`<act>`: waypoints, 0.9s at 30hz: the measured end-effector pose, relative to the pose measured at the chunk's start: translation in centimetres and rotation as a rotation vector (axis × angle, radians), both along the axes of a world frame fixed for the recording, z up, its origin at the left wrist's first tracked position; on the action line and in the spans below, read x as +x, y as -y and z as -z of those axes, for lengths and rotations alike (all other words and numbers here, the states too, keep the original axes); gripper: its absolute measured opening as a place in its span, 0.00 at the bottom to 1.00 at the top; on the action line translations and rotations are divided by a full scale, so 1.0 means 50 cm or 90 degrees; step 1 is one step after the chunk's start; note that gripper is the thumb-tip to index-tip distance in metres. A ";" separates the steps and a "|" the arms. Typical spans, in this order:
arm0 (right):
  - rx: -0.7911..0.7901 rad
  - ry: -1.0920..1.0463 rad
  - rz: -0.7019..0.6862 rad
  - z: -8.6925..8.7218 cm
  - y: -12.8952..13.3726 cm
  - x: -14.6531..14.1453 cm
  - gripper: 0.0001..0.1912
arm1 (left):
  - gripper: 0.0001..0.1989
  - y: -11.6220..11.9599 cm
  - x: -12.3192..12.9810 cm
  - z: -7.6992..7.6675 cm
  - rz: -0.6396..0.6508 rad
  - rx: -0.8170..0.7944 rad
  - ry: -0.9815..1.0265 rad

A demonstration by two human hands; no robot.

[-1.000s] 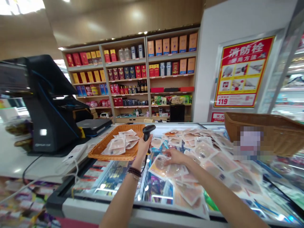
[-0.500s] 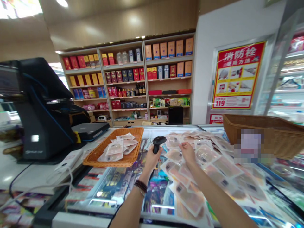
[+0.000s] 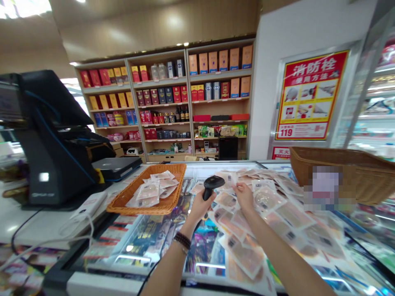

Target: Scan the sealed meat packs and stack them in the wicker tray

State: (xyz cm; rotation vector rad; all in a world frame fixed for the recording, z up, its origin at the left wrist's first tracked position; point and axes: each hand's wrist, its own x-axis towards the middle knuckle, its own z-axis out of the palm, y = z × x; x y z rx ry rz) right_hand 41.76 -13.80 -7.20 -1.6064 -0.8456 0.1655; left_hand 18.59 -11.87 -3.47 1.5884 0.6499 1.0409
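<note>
My left hand [image 3: 200,207] is shut around the grip of a black handheld barcode scanner [image 3: 212,183], whose head points up and to the right. My right hand [image 3: 243,197] is close beside it, its fingertips pinching the edge of a clear sealed food packet [image 3: 226,179]. The scanner head sits just left of that packet. Many similar flat packets [image 3: 286,216] lie spread over the glass top of a freezer chest [image 3: 145,242]. Several more lie in a woven orange tray [image 3: 180,181] on the chest's left side.
A black checkout terminal [image 3: 52,144] and a flat dark device [image 3: 117,166] stand on the white counter [image 3: 46,226] to the left. A wicker basket [image 3: 348,172] sits at the right, partly blurred. Product shelves [image 3: 163,102] stand beyond the chest.
Since the earliest frame, the scanner has moved right and turned its head toward the packet. My right hand has left the large packet and moved up beside the scanner.
</note>
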 end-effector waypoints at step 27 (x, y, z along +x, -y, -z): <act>0.096 -0.343 -0.092 -0.169 -0.120 -0.071 0.14 | 0.22 -0.095 -0.208 -0.152 -0.269 0.078 0.002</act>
